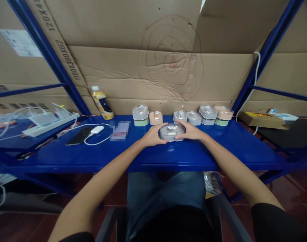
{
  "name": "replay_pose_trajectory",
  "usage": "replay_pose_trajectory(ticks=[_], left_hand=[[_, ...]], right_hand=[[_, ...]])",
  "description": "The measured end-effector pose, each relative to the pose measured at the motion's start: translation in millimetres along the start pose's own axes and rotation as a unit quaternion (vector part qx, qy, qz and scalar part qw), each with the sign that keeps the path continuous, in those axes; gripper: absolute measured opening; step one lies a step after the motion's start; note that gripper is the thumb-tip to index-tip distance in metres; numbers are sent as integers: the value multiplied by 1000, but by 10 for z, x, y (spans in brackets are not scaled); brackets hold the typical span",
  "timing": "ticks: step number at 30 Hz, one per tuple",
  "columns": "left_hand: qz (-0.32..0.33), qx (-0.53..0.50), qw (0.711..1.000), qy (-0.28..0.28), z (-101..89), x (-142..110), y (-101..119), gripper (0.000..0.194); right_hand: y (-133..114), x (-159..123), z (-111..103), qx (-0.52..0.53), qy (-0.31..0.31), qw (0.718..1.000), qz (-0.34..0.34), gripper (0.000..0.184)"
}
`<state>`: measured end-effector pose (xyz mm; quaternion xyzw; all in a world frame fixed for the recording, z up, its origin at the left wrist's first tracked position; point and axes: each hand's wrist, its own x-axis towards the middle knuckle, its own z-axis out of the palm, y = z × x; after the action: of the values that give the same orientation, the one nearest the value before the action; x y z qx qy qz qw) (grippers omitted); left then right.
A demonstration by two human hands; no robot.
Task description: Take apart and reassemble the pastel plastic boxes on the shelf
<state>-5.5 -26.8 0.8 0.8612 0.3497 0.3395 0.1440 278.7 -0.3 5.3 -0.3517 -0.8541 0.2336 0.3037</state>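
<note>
Two hands [154, 135] hold one container [170, 133]; one bottle [103, 104].

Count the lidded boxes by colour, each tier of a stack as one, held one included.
Grey boxes: 6, one of them between the left hand and the right hand
Peach boxes: 2, one on top of a stack
Green boxes: 2, both at the bottom of stacks
Total: 10
</note>
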Motion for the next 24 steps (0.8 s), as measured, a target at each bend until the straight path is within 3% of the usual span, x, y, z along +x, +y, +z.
replay_pose_trajectory(ticks=[2,4,6,8,10,15,20,24], left_hand=[[-12,15,999,44,-47,13,17,90],[-41,58,992,106,-104,68,41,88],[-92,138,971,172,-162,174,71,88],[-147,233,940,203,-206,329,104,86],[-193,308,912,187,-221,507,128,84],[-261,388,873,136,-103,865,108,86],[-277,446,842,124,50,993,51,78],[-266,420,853,162,89,1011,8,84]], right_hand=[[15,11,-78,15,56,998,16,94],[43,26,-189,-10,153,988,27,69],[89,30,-314,-82,258,962,39,56],[147,19,-418,-183,316,929,62,51],[199,6,-464,-282,299,908,80,51],[226,65,-273,-437,133,887,67,74],[211,171,31,-469,66,879,60,77],[255,175,100,-442,55,893,60,76]])
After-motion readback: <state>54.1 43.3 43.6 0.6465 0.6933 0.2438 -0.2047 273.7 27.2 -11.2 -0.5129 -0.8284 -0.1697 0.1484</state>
